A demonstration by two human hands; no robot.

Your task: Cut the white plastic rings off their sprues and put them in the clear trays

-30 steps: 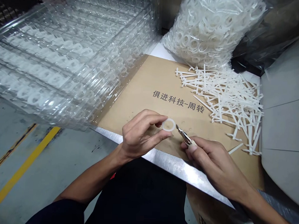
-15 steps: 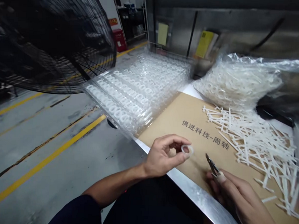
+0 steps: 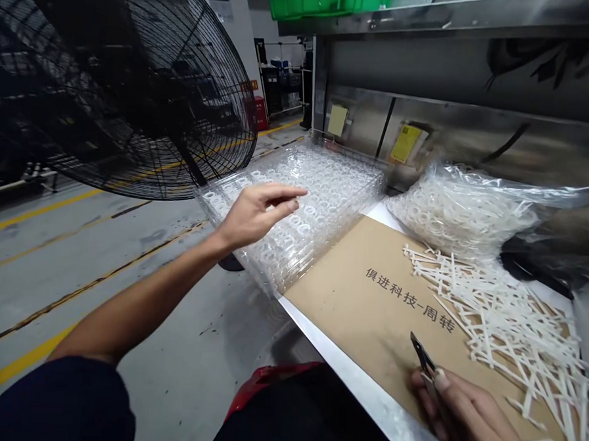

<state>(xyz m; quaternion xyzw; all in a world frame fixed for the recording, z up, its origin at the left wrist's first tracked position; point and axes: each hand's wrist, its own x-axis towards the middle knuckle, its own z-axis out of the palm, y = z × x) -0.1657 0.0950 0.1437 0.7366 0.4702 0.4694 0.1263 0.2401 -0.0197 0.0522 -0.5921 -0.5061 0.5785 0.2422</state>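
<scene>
My left hand hovers over the clear plastic tray, which holds rows of white plastic rings. Its thumb and forefinger are stretched out with a small gap, and no ring shows between them. My right hand is closed around a pair of nippers, the dark tips pointing up and away from me above the brown cardboard. To the right of the nippers, cut-off white plastic sprues lie in a loose heap.
Behind the sprues sits a clear bag full of white rings. A large black fan stands at the left, close to the tray. The metal table edge runs along my lap. A green crate is on the shelf above.
My left hand has moved left and away from me, from above the cardboard to above the tray. The ring it held is no longer visible in it. My right hand still holds the nippers.
</scene>
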